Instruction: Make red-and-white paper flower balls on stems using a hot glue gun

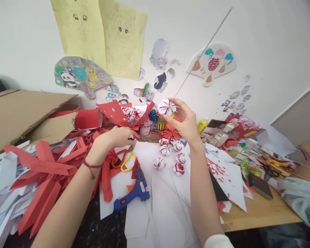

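Observation:
My right hand is raised and pinches a red-and-white folded paper flower just below its head. The flower's thin grey stem slants up to the right in front of the wall. At the left, my left hand has its fingers curled at the base of a bouquet of red-and-white paper flowers in red wrapping; its fingertips are partly hidden. Several more paper flowers lie on white paper between my arms. Scissors with red and yellow handles and a blue glue gun rest nearer to me.
Folded red paper strips and white strips are heaped at the left, before a cardboard box. Bottles, tools and a red-speckled sheet crowd the right. Another person's sleeve shows at the right edge.

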### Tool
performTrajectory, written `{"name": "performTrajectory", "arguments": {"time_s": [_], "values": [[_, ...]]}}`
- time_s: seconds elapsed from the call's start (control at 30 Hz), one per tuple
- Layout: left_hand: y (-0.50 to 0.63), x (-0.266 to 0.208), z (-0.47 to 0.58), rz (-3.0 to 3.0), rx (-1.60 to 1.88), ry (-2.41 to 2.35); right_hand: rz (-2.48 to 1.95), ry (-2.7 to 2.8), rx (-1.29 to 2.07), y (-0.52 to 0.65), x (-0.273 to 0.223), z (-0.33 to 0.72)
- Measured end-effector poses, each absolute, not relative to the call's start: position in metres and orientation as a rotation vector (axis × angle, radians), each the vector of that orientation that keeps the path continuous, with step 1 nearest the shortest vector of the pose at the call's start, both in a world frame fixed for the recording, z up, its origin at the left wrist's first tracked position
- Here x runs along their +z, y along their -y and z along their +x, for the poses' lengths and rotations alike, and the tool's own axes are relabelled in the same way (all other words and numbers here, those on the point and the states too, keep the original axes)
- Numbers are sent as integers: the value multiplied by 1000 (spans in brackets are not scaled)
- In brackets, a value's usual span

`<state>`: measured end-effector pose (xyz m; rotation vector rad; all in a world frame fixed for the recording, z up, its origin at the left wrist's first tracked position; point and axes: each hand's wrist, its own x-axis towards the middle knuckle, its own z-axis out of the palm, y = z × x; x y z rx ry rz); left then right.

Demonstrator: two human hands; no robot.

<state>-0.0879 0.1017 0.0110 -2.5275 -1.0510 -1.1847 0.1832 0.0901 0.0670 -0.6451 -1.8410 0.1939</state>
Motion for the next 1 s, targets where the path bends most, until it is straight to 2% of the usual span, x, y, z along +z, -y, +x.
{"name": "performTrajectory", "arguments": {"time_s": [0.13, 0.3, 0.4, 0.53, 0.77, 1.0], "values": [[-108, 5, -88, -2383, -1101, 1213, -717, 1717, 239, -91, 71, 202], [-97, 36, -78, -2061, -1261, 1195, -857, 1726, 234, -82, 84, 217], [-87, 46, -77, -2001, -1326, 1148, -940, 1739, 345, -71, 79, 221], [-79, 51, -82, -2073, -1403, 1103, -1052, 1695, 579, -44, 40, 237], [-72, 59, -82, -2089, -1293, 1144, -1290, 1578, 602, -13, -43, 270], [-74, 54, -79, -2114, -1209, 1134, -1451, 1807, 241, -27, -68, 265]]}}
